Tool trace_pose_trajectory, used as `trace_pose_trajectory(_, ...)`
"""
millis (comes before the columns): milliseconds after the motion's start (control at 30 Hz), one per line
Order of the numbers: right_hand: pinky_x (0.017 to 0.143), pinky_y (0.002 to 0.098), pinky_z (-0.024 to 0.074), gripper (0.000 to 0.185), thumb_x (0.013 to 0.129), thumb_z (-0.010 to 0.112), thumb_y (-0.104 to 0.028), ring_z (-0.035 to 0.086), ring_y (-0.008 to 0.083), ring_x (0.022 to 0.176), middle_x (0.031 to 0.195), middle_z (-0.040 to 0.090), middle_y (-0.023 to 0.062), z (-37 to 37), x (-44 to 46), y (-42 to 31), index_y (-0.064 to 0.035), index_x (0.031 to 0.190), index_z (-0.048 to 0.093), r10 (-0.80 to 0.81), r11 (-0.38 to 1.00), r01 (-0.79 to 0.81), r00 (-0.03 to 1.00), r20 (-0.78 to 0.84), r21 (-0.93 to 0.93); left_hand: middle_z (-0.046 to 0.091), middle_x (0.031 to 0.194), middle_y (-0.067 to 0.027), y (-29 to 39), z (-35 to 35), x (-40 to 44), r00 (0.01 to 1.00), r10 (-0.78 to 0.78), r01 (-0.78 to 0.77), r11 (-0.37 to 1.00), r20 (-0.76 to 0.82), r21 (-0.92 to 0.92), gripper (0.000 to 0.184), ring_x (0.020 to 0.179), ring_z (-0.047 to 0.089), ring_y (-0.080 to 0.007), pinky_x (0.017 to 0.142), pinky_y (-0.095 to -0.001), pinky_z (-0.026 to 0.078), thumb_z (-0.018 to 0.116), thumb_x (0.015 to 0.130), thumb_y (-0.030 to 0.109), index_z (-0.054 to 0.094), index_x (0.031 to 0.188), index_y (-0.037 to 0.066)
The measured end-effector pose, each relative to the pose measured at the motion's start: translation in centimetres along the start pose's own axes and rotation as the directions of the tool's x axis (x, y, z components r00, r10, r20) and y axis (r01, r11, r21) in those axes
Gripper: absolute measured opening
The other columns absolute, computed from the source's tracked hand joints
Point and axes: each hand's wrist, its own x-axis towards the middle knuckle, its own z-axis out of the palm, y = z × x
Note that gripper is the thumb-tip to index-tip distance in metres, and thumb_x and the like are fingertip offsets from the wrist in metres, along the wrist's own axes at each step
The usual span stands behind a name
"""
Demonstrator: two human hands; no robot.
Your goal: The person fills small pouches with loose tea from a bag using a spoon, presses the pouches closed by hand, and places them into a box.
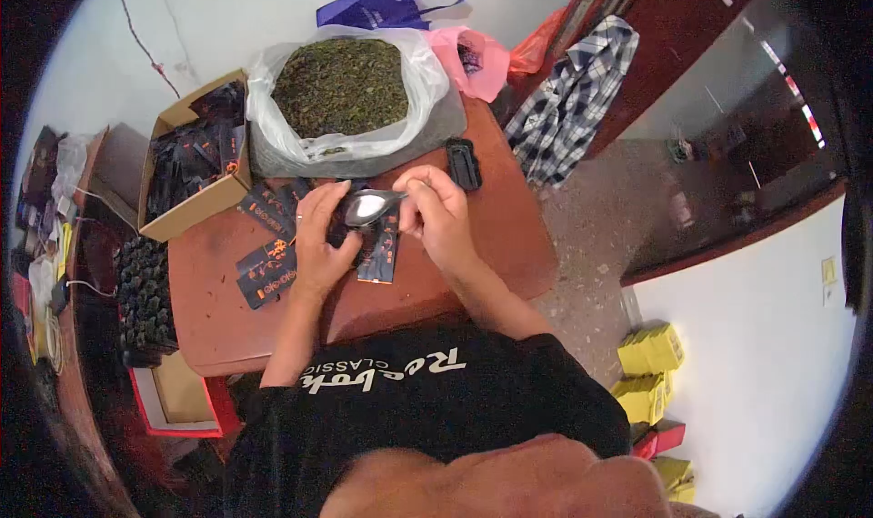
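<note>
Black Reebok T-shirt (pixel 427 418) nearest; right grip (pixel 436 211) pinches metal spoon (pixel 366 209); left grip (pixel 320 236) curled beside bowl, hold unclear.

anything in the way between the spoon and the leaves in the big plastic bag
Just the near rim of the bag, which the spoon would probably have to clear to reach the leaves. The black case sits off to the right.

blk short-slv tee (pixel 427 427), wht Reebok print (pixel 386 373)
</note>
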Motion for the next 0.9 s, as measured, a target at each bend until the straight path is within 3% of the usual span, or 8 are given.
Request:
trace_pose_trajectory(100, 0.046, 0.0178, 0.0318, 0.017, 0.101, 0.049, -0.018, 0.044, 0.0025, 0.05, 0.061, 0.055, -0.0016, 0.3, -0.1, 0.7, -0.0063, 0.1, 0.061, -0.133, 0.976, 0.132, 0.991, 0.009, -0.176, 0.059, 0.121, -0.0149, -0.3, 0.2, -0.3, 0.996, -0.082, 0.081, 0.994, -0.016, -0.073, 0.061, 0.115, 0.054, -0.0335, 0.102, -0.0416, 0.041, 0.067, 0.064, 0.0, 0.058, 0.124, 0.005)
trace_pose_trajectory(133, 0.049, 0.0179, 0.0353, 0.018, 0.101, 0.049, -0.019, 0.048, 0.0027, 0.054, 0.064, 0.057, -0.0012, 0.3, -0.2, 0.9, -0.0058, 0.103, 0.061, -0.095, 0.987, 0.1, 0.994, 0.045, -0.122, 0.06, 0.119, -0.0148, -0.3, 0.3, -0.3, 0.995, -0.102, 0.1, 0.991, -0.014, -0.085, 0.06, 0.115, 0.054, -0.0335, 0.102, -0.0409, 0.041, 0.067, 0.064, -0.001, 0.057, 0.123, 0.004)
trace_pose_trajectory(367, 0.053, 0.0242, 0.0451, 0.021, 0.101, 0.049, -0.019, 0.054, 0.0072, 0.054, 0.061, 0.057, 0.0002, 0.0, -0.2, 1.0, -0.002, 0.1, 0.062, -0.217, 0.926, 0.222, 0.975, 0.05, -0.306, 0.06, 0.117, -0.015, -0.1, 0.3, -0.4, 0.997, -0.067, 0.067, 0.998, 0.033, 0.004, 0.058, 0.113, 0.055, -0.0334, 0.101, -0.0412, 0.041, 0.068, 0.064, -0.001, 0.058, 0.12, 0.004)
trace_pose_trajectory(667, 0.047, 0.0194, 0.0365, 0.023, 0.102, 0.047, -0.024, 0.048, 0.0053, 0.05, 0.058, 0.054, -0.0013, -0.5, 1.0, 0.6, -0.0067, 0.097, 0.061, 0.083, 0.996, -0.081, 0.995, -0.055, 0.03, 0.06, 0.116, -0.0132, -1.2, 0.6, -0.7, 0.998, -0.063, 0.063, 0.998, 0.023, -0.031, 0.056, 0.112, 0.056, -0.031, 0.098, -0.0391, 0.044, 0.069, 0.065, 0.0, 0.059, 0.119, 0.005)
trace_pose_trajectory(767, 0.049, 0.02, 0.0376, 0.023, 0.103, 0.046, -0.023, 0.048, 0.0052, 0.052, 0.058, 0.053, -0.0017, 0.1, 1.2, 0.2, -0.0065, 0.098, 0.061, 0.074, 0.995, -0.08, 0.993, -0.089, -0.064, 0.057, 0.122, -0.0117, -1.6, 0.1, -0.6, 0.996, -0.082, 0.081, 0.996, 0.036, 0.021, 0.059, 0.114, 0.057, -0.0267, 0.095, -0.0353, 0.048, 0.071, 0.067, -0.001, 0.057, 0.123, 0.005)
trace_pose_trajectory(800, 0.049, 0.0202, 0.0378, 0.024, 0.103, 0.045, -0.023, 0.048, 0.0049, 0.052, 0.058, 0.053, -0.0017, 0.3, 1.1, 0.4, -0.0062, 0.099, 0.061, 0.005, 0.991, -0.017, 0.996, -0.087, -0.136, 0.057, 0.123, -0.0112, -1.4, -0.1, -0.6, 0.99, -0.134, 0.133, 0.991, 0.041, 0.033, 0.058, 0.114, 0.057, -0.0266, 0.095, -0.0347, 0.049, 0.072, 0.067, 0.0, 0.057, 0.122, 0.005)
trace_pose_trajectory(900, 0.051, 0.0209, 0.0393, 0.024, 0.104, 0.044, -0.021, 0.049, 0.0044, 0.054, 0.06, 0.057, -0.0006, 0.4, 1.0, 0.3, -0.0044, 0.101, 0.061, -0.177, 0.931, 0.149, 0.983, -0.055, -0.334, 0.059, 0.12, -0.0119, -2.4, -0.1, -0.5, 0.995, -0.102, 0.102, 0.995, -0.008, -0.009, 0.056, 0.115, 0.056, -0.028, 0.096, -0.0376, 0.046, 0.073, 0.066, 0.006, 0.058, 0.12, 0.005)
